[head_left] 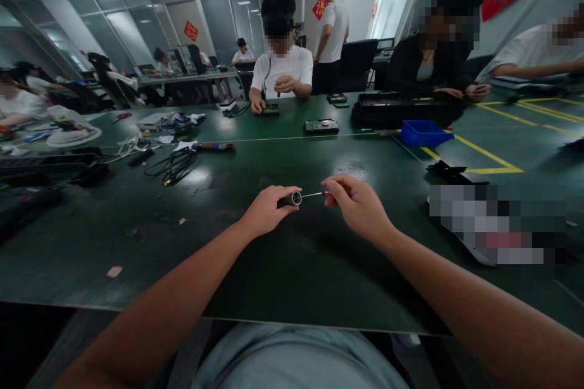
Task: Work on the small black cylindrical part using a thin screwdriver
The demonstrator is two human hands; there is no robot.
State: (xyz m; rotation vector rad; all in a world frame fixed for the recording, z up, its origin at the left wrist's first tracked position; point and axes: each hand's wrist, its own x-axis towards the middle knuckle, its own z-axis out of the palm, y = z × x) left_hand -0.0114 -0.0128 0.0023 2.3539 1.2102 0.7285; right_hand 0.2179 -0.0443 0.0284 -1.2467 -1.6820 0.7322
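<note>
Just above the green table, my left hand (267, 209) grips a small dark cylindrical part (295, 199) between thumb and fingers. A pale ring rims the end of it that faces right. In my right hand (353, 200) is a thin screwdriver (314, 194), pinched by its reddish handle. Its metal shaft points left and its tip meets the ringed end of the part. Whether the tip sits inside the part or only touches it, I cannot tell. Both hands are closed.
Cables (176, 164) and a dark pen-like tool (214, 147) lie left of centre. Beyond my hands are a circuit-board device (321, 126) and a blue bin (424, 132). A person (285, 73) opposite works on a small device. A pixelated object lies at right, near a black bracket (456, 173).
</note>
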